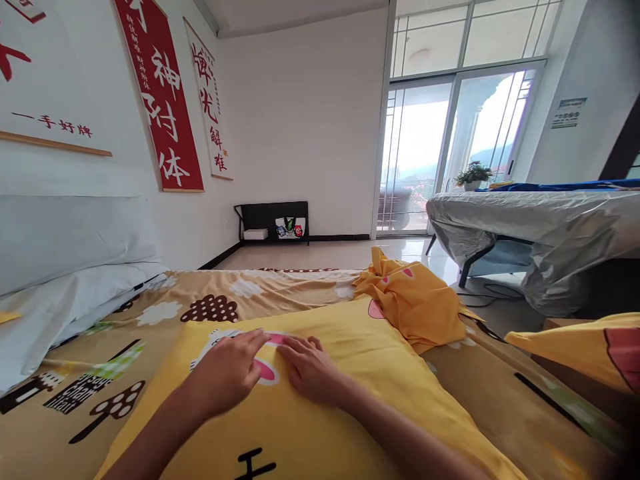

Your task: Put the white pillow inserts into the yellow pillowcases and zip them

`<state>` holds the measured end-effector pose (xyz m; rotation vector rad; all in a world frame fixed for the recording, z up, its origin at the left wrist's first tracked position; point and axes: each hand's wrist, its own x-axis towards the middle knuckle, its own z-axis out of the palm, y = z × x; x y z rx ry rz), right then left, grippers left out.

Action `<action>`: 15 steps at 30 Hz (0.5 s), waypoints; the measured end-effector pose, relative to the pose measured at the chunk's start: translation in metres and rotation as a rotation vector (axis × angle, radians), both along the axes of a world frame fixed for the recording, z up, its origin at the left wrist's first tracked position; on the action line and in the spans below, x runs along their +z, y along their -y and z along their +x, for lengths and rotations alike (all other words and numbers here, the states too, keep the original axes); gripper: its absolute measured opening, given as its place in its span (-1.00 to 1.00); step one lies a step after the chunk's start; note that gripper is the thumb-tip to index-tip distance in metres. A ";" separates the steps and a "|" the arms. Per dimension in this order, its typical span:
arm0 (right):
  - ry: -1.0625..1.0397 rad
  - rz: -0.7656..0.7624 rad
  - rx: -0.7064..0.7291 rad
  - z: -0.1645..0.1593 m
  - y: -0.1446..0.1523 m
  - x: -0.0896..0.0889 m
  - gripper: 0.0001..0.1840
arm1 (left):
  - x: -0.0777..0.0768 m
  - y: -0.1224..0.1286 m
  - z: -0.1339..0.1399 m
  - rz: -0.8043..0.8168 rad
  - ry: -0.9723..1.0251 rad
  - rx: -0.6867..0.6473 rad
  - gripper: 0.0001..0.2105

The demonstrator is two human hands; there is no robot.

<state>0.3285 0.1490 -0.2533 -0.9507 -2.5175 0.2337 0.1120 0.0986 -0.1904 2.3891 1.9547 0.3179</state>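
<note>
A yellow pillow (370, 373) with a white-and-pink cartoon print lies in front of me on the patterned bedsheet (165, 360). My left hand (230, 373) rests on the pillow's printed part, fingers stretched toward the right. Close beside it, my right hand (313, 373) lies on the same surface with its fingers extended toward the left. A narrow gap separates the two hands, and neither grips anything that I can see. Past the pillow's far right corner sits a crumpled orange-yellow cloth (420, 303) with pink marks.
White bedding (75, 267) is piled at the left. On the right are another yellow printed piece (565, 340) and a table under silvery plastic (500, 213). A low black rack (273, 220) stands by the far wall, near a glass door (420, 153).
</note>
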 end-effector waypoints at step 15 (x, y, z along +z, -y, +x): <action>0.183 -0.193 -0.430 0.083 -0.153 -0.042 -0.49 | -0.096 -0.144 -0.053 -0.131 0.163 0.185 -0.50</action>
